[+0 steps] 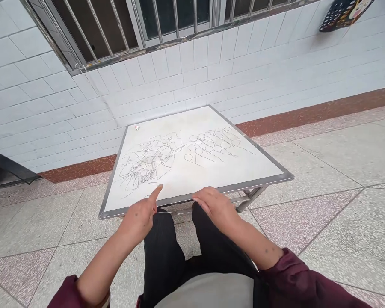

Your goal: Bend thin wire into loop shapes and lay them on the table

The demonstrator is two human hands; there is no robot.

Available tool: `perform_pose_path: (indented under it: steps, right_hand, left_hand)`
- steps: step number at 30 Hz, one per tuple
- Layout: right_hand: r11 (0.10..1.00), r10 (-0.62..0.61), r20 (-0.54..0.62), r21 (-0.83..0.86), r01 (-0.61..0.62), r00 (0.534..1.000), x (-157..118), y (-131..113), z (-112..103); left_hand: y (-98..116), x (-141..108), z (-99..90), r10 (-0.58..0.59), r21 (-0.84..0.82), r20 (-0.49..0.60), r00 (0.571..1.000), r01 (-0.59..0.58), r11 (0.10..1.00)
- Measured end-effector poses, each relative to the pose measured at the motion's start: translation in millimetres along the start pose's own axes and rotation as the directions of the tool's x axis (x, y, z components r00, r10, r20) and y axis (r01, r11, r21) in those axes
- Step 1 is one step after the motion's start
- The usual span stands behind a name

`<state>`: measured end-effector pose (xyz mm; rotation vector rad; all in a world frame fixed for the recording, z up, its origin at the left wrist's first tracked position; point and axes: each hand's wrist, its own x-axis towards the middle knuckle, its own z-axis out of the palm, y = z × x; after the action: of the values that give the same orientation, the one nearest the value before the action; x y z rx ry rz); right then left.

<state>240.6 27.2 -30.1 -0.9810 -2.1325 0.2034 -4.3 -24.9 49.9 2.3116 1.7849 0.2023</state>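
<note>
A thin wire [176,213] stretches between my two hands, just off the near edge of the white table [186,184] and above my knees. My left hand [141,216] has its fingers curled round one end, while the index finger points out over the tabletop. At the other end, my right hand [216,207] is closed with fingers pressed together, and its grip partly hides the wire. A tangled pile of bent wires [147,160] lies on the left half of the table. On the right half, several wires with looped ends [211,145] lie in rows.
Near the table's far left corner sits a small red and white object [137,127]. A white tiled wall [186,81] with a barred window [173,21] stands behind the table. A patterned bag [343,15] hangs at upper right. Stone tile floor [324,171] surrounds the table.
</note>
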Motion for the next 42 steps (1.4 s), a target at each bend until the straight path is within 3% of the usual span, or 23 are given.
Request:
perform_pose_path:
  steps: [2,4,10,13,16,20,23,25,27,29,31,33,35,38,42]
  right_hand:
    - [0.983,-0.152,0.062,0.113,0.144,0.986,3,-17,4]
    - [0.97,-0.203,0.118,0.158,0.184,0.972,3,-31,14]
    - [0.972,-0.144,0.151,0.208,0.111,0.978,-4,-30,37]
    - [0.965,-0.106,0.147,0.253,0.066,0.983,-5,-27,40]
    - [0.957,-0.033,0.111,0.291,-0.001,0.993,-5,-27,45]
    - [0.948,0.066,0.058,0.306,-0.08,0.996,-4,-26,46]
    - [0.93,0.128,0.039,0.343,-0.133,0.991,-1,-25,38]
    - [0.899,0.179,0.051,0.398,-0.185,0.982,0,-25,31]
    - [0.836,0.245,0.089,0.485,-0.257,0.965,1,-26,26]
    - [0.735,0.286,0.157,0.597,-0.322,0.945,0,-28,25]
    - [0.633,0.282,0.22,0.689,-0.354,0.934,-1,-29,27]
    - [0.582,0.252,0.249,0.733,-0.352,0.935,-2,-31,30]
    - [0.584,0.223,0.253,0.738,-0.337,0.941,-4,-34,33]
    - [0.6,0.196,0.252,0.733,-0.319,0.948,-4,-38,32]
    - [0.567,0.165,0.293,0.753,-0.334,0.942,-4,-39,27]
  left_hand:
    - [5,3,6.7,0.065,-0.027,-0.001,0.998,-0.065,0.997]
    - [10,6,12.9,0.096,-0.048,-0.009,0.995,-0.096,0.994]
    - [14,11,21.1,0.196,-0.086,-0.019,0.98,-0.197,0.977]
    - [18,14,22.3,0.221,0.016,-0.043,0.974,-0.22,0.975]
    - [26,17,21.7,0.332,0.13,-0.065,0.941,-0.322,0.938]
    - [37,18,24.3,0.426,0.271,-0.198,0.883,-0.369,0.889]
    - [38,15,34.4,0.443,0.256,-0.362,0.82,-0.37,0.893]
    - [37,11,43.6,0.354,0.127,-0.557,0.751,-0.345,0.93]
    - [39,6,51.5,0.076,-0.154,-0.723,0.686,-0.268,0.951]
    - [44,4,55.9,-0.281,-0.539,-0.678,0.679,-0.199,0.819]
    - [49,4,57.1,-0.484,-0.816,-0.474,0.735,-0.16,0.556]
    - [54,6,56.9,-0.513,-0.931,-0.309,0.8,-0.145,0.335]
    - [59,9,56.9,-0.505,-0.966,-0.234,0.831,-0.141,0.216]
    - [64,9,58.2,-0.501,-0.976,-0.213,0.839,-0.157,0.152]
    - [66,6,59.3,-0.501,-0.973,-0.227,0.835,-0.181,0.139]
